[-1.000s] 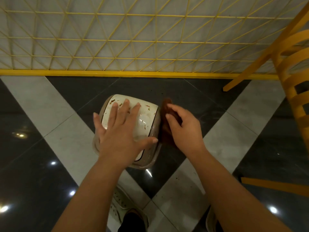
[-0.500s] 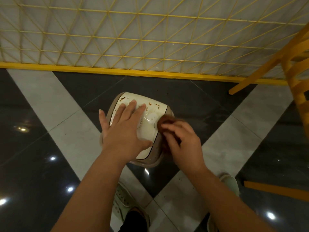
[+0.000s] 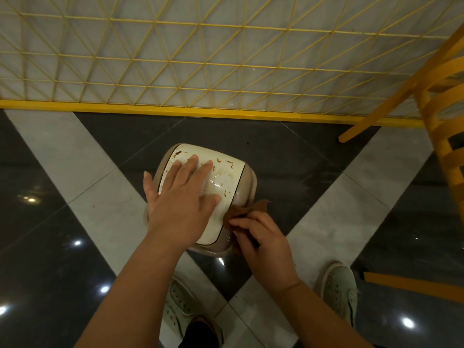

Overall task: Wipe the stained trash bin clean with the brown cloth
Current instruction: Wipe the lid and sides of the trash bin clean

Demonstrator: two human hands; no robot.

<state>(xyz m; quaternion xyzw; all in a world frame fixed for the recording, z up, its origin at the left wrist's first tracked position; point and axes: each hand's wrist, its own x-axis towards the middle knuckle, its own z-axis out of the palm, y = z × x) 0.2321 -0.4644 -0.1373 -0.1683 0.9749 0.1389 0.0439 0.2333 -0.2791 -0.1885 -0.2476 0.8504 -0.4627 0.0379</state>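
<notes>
Glossy floor point(image 3: 62, 285) of dark grey and pale grey tiles in a diagonal pattern; ceiling lights reflect off the dark ones. Yellow wire mesh panel point(image 3: 200, 59) on a yellow base rail runs across the back, against a pale wall. Yellow slatted chair point(image 3: 444, 136) at the right edge, 1 leg angled down to the floor.

Trash bin point(image 3: 226, 182) stands on the floor at centre, seen from above: beige body, cream lid closed on top. Contents not visible, lid covers the opening. Lid has orange-brown stains, mostly along the far edge and toward the right side, plus some glare.

Left hand point(image 3: 180, 197) lies flat on the lid, fingers straight and spread, thumb out toward the right, pressing down. Not gripping anything.

Right hand point(image 3: 263, 242) is at the bin's near-right corner, fingers curled, pinching the brown cloth point(image 3: 248, 209). Cloth is bunched against the bin's side just below the lid edge, touching it; 1 corner sticks out to the right past the fingers.

2 pale green shoes at the bottom: left shoe point(image 3: 180, 310) under the left forearm, right shoe point(image 3: 339, 292) beside the right forearm.
</notes>
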